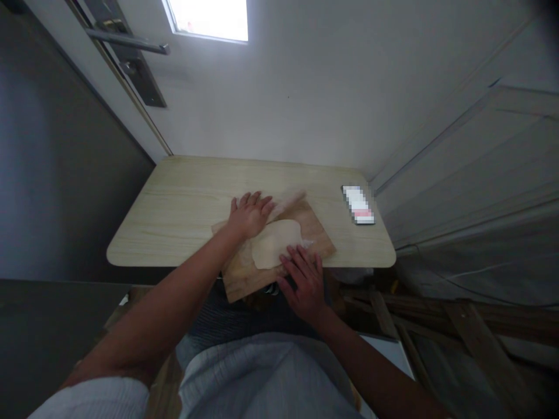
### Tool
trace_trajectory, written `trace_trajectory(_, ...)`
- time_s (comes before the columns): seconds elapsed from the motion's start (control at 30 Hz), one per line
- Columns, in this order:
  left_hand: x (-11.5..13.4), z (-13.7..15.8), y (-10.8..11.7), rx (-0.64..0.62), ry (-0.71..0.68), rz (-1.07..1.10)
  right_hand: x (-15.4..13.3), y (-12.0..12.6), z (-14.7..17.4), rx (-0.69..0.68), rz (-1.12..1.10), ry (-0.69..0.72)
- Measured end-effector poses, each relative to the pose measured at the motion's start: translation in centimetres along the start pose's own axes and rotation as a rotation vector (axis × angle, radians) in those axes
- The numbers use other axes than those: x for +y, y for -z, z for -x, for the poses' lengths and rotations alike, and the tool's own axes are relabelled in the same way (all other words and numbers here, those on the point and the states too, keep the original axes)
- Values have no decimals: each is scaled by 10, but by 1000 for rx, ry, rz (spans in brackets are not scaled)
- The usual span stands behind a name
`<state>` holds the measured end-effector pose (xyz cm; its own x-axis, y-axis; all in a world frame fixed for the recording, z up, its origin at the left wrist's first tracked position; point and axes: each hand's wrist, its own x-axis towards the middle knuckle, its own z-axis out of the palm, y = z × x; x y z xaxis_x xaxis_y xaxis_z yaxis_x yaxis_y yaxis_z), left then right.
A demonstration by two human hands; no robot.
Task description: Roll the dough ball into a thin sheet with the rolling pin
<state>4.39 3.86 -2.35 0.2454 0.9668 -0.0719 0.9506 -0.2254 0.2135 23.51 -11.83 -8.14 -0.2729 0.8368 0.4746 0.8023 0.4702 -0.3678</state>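
A flat, pale sheet of what looks like rolled dough lies on a thin wooden board. The board is turned at an angle and juts past the table's front edge. My left hand rests palm down with fingers spread at the sheet's upper left, over the board's far side. At the lower right edge of the sheet, my right hand has its fingers apart, with the tips touching or just above it. Beyond the sheet, a whitish translucent strip runs along the board; its kind is unclear.
The board lies on a light wood-grain table set against a white door with a metal handle. A phone with a blurred screen lies at the table's right. Wooden beams stand low on the right.
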Motion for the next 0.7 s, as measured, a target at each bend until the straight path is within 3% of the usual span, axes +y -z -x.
trace_trajectory(0.23,34,44,-2,125,-162,-8,0,-1,-1,-11,-2,-14)
trace_trajectory(0.5,2,3,2,28,-42,-14,0,-1,-1,3,-4,-13)
trace_trajectory(0.7,29,39,-1,150,-134,-9,0,-3,-1,13,-5,-19)
